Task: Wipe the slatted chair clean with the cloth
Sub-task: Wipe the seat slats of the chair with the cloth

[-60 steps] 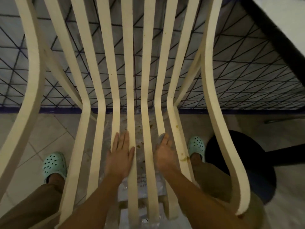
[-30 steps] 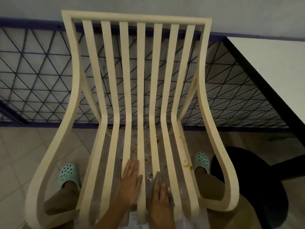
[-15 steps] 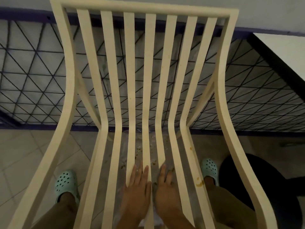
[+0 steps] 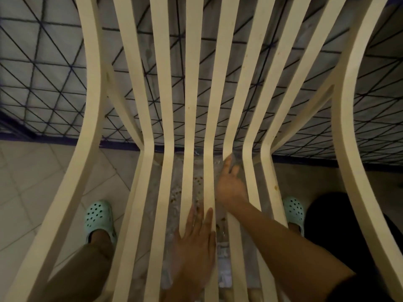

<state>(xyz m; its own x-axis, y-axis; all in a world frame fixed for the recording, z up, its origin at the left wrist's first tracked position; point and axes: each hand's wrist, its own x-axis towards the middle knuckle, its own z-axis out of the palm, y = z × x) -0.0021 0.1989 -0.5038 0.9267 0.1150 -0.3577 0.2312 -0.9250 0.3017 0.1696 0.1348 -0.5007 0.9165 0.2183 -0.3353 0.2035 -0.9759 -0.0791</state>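
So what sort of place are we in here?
Probably a tiled patio or balcony, though an indoor room can't be ruled out: a cream slatted chair of the garden-furniture sort, pale floor tiles, and a black wire-mesh barrier behind the chair.

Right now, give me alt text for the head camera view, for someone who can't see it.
A person's right hand presses a greyish cloth against the cream slatted chair where seat meets back, while the left hand lies flat on the seat slats. Brown specks show between the slats.
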